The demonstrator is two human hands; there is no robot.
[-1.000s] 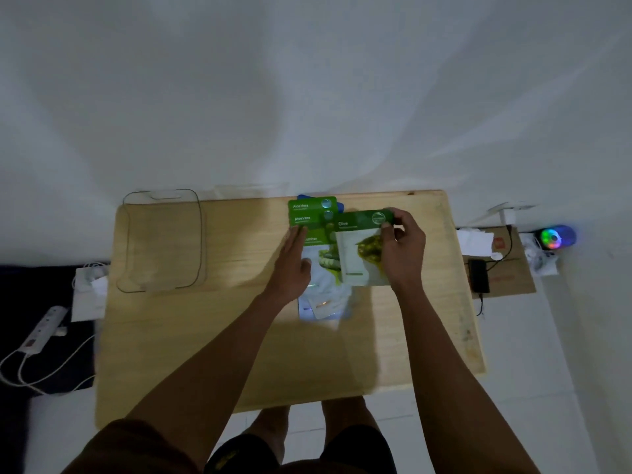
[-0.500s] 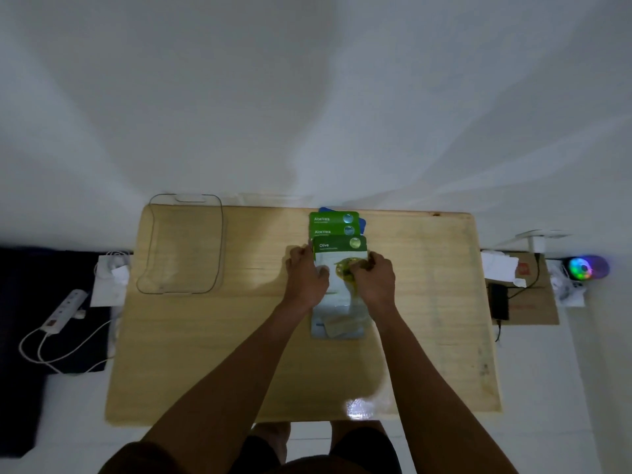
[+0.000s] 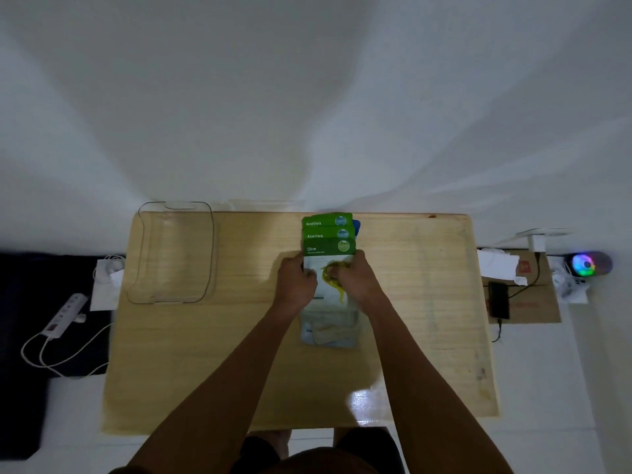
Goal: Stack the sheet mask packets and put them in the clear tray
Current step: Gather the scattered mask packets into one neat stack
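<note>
A staggered pile of sheet mask packets lies at the middle back of the wooden table. Three green tops show: two Aloe Vera packets and an Olive packet uppermost, with a blue packet edge behind and pale packets sticking out below. My left hand grips the pile's left edge and my right hand grips its right edge, fingers curled over the Olive packet. The clear tray stands empty at the table's back left, well apart from the pile.
A white power strip with cables lies on the floor left of the table. On the right are a cardboard box, a dark phone, white papers and a glowing rainbow light. A white wall stands behind the table.
My right hand brought the Olive packet from the right onto the pile. Both hands now squeeze the pile from its sides. The view has shifted slightly.
</note>
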